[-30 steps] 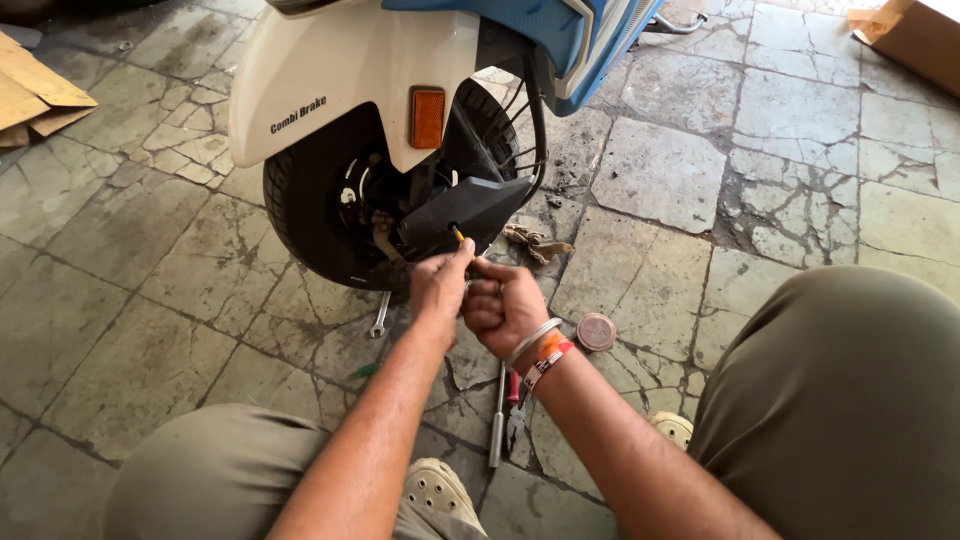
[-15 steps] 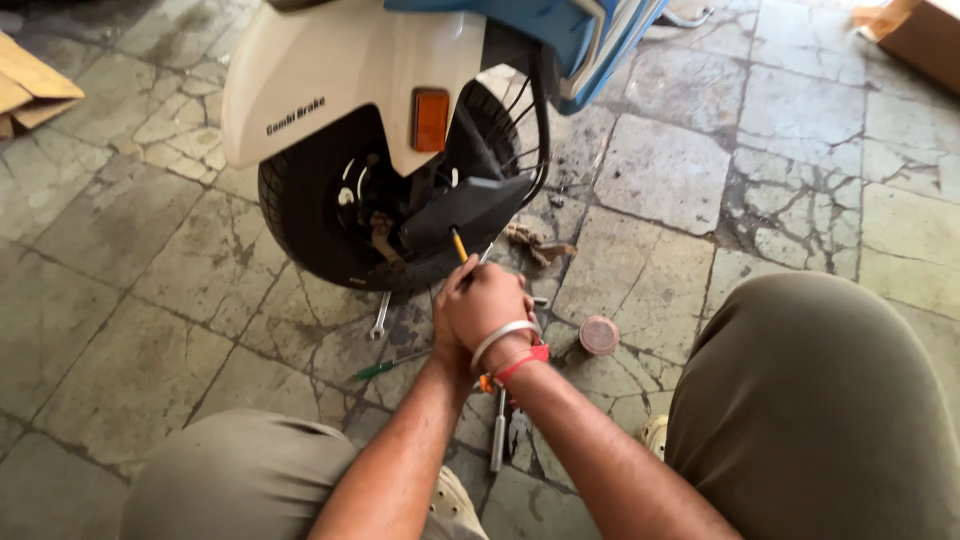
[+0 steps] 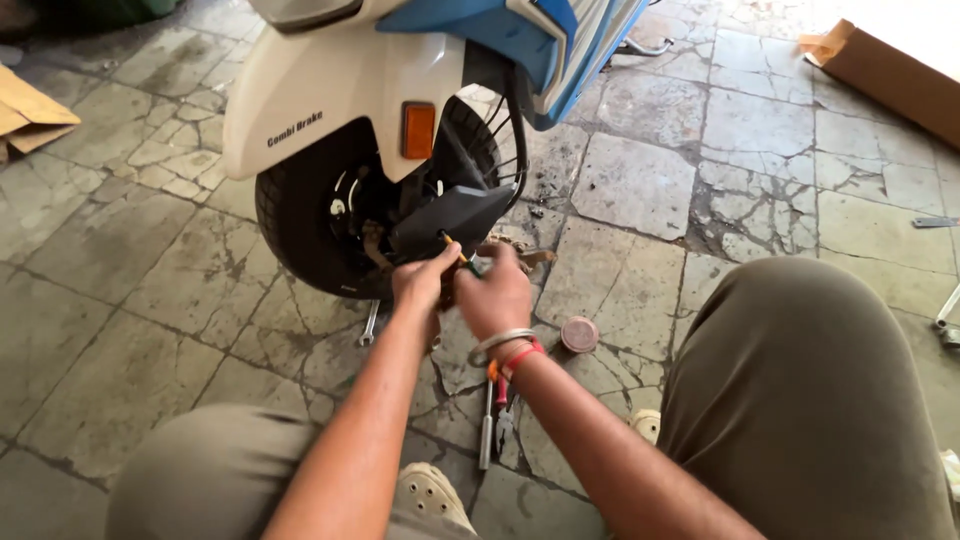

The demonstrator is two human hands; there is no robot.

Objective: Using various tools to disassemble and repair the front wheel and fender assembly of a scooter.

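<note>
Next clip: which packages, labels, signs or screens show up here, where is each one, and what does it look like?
Cardboard box: top right corner on the stone floor, brown, long, one flap open.
Flattened cardboard: left edge on the floor, tan, folded sheets.
Printed label: on the scooter's white front mudguard, small dark lettering in one slanted line.
Round tin: on the floor right of the hands, small, reddish-brown lid.
No signs or screens.

1. Scooter mudguard [image 3: 320, 110] showing cream-white, with an orange reflector [image 3: 418, 131].
2. Body panel [image 3: 520, 30] showing blue.
3. Tyre [image 3: 290, 225] and lower cover [image 3: 450, 215] showing black.
4. Screwdriver [image 3: 455, 245] showing yellow and green at the handle.
5. Right hand [image 3: 497, 295] wearing silver bangle, red-orange thread.
6. Floor [image 3: 150, 300] showing grey cracked stone slabs.
7. Trousers [image 3: 800, 380] showing olive-brown.
8. Cardboard box [image 3: 890, 75] showing tan.
</note>
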